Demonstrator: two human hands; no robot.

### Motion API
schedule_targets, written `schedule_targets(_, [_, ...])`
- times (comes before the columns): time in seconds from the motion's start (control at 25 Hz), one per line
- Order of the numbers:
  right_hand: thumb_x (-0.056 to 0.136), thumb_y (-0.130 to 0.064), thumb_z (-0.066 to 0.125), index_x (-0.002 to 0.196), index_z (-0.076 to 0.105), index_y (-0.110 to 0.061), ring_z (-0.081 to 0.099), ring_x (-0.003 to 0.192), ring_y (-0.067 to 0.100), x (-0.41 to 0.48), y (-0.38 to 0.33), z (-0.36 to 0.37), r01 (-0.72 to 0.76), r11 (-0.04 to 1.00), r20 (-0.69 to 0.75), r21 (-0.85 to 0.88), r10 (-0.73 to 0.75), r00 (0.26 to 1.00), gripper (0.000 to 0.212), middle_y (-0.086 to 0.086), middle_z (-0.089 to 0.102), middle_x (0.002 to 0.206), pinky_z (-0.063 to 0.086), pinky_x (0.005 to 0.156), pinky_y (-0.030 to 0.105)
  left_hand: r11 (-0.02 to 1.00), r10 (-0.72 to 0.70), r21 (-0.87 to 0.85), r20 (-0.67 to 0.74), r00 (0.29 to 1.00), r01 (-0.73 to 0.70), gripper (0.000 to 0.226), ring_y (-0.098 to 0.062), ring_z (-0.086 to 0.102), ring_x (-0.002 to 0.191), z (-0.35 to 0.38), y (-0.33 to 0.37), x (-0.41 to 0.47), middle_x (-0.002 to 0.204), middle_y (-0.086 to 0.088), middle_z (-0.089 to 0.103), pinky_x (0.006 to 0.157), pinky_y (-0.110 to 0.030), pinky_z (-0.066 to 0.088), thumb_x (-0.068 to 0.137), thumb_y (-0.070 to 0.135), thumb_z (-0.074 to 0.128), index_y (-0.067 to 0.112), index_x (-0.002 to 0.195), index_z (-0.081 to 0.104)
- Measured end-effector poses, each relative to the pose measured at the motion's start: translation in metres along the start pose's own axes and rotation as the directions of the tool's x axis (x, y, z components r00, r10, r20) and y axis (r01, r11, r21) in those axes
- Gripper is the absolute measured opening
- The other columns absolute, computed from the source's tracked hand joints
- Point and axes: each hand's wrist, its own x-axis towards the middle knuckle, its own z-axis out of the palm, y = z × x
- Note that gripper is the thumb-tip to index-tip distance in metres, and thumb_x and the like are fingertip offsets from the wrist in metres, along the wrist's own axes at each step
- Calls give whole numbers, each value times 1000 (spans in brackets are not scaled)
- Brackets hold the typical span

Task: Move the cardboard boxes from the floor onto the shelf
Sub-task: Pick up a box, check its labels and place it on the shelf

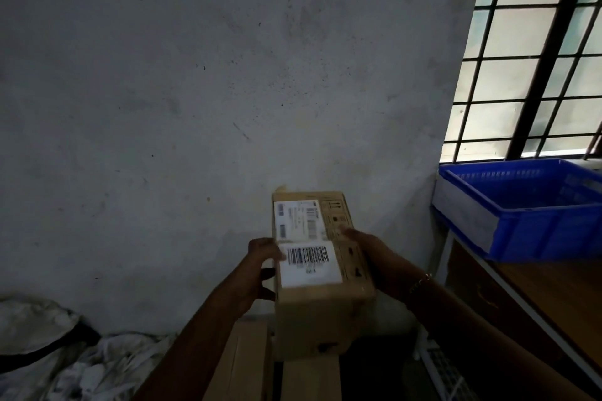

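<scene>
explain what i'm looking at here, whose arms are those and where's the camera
There is no machine here. The one picture comes from a camera worn on a person's head, looking forward and down, so the two arms reaching in from the bottom are that person's own. The left hand and the right hand grip the sides of a cardboard box with printed labels on top, held up in front of a grey wall. To the right, a blue crate sits on a shelf below a barred window. Lower down, in dim light, are more boxes and some pale crumpled sacking.
</scene>
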Motion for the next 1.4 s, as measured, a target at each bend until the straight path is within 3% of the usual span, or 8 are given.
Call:
schedule_targets(0.16, [92, -42, 69, 131, 54, -21, 74, 100, 19, 8, 20, 28, 32, 969, -189, -246, -80, 979, 47, -1, 74, 115, 61, 90, 47, 953, 209, 262, -192, 959, -156, 97, -12, 77, 92, 21, -24, 20, 116, 6, 76, 81, -42, 64, 53, 79, 81, 32, 134, 57])
schedule_targets(0.32, [94, -23, 69, 125, 52, -19, 75, 99, 19, 1, 40, 33, 123, 984, -237, -130, -151, 960, 35, 4, 71, 122, 63, 84, 42, 876, 360, 416, -228, 905, -243, 65, -7, 73, 88, 32, -36, 1, 112, 9, 73, 80, -40, 63, 77, 51, 83, 27, 128, 51])
schedule_targets(0.44, [91, -29, 70, 121, 53, -17, 75, 100, 23, -7, 42, 24, 154, 988, -202, -7, -152, 967, 37, 8, 70, 122, 62, 79, 40, 921, 321, 288, -174, 931, -264, 68, -17, 74, 89, 23, -22, -18, 112, -2, 73, 73, -41, 63, 69, 63, 80, 26, 117, 51])
schedule_targets(0.6, [89, -77, 40, 111, 69, -16, 71, 107, 26, -4, 33, 20, 15, 999, -174, 51, -6, 985, 71, -1, 74, 116, 58, 86, 48, 989, -126, -97, -145, 981, 113, 85, -40, 66, 93, 0, 23, -13, 100, -22, 69, 73, -44, 53, 83, 88, 35, 12, 100, 68])
schedule_targets(0.68, [81, -83, 37, 109, 69, -9, 71, 100, 25, 0, 29, 20, 1, 1000, -204, 16, 2, 979, 85, 3, 74, 111, 56, 86, 45, 978, -184, -110, -86, 979, 175, 76, -42, 65, 98, -8, 19, -3, 109, -24, 68, 76, -50, 57, 86, 81, 47, 11, 108, 69])
schedule_targets(0.84, [74, -84, 56, 123, 68, -30, 71, 101, 28, 11, 22, 9, -70, 997, -135, 17, 72, 988, 74, 0, 74, 112, 59, 82, 44, 986, -51, -155, 18, 999, 53, 66, -43, 60, 119, -29, -21, 25, 136, -20, 60, 82, -60, 56, 68, 34, 80, 16, 129, 62])
schedule_targets(1.2, [90, -7, 70, 127, 55, -8, 75, 94, 32, 20, 38, 32, 22, 1000, -137, 6, -21, 990, 40, 17, 73, 116, 63, 75, 44, 965, 220, 187, -193, 956, -185, 108, -17, 69, 107, 7, -50, 18, 122, 5, 70, 92, -46, 60, 40, 67, 90, 24, 133, 56])
schedule_targets(1.4, [80, -50, 79, 127, 50, -16, 76, 94, 25, 20, 24, 18, 29, 998, -123, -57, -36, 992, 65, 11, 69, 121, 62, 75, 43, 985, 169, 48, -146, 975, -164, 82, -21, 67, 109, -12, -39, 10, 123, -3, 66, 87, -44, 61, 58, 66, 80, 23, 123, 55])
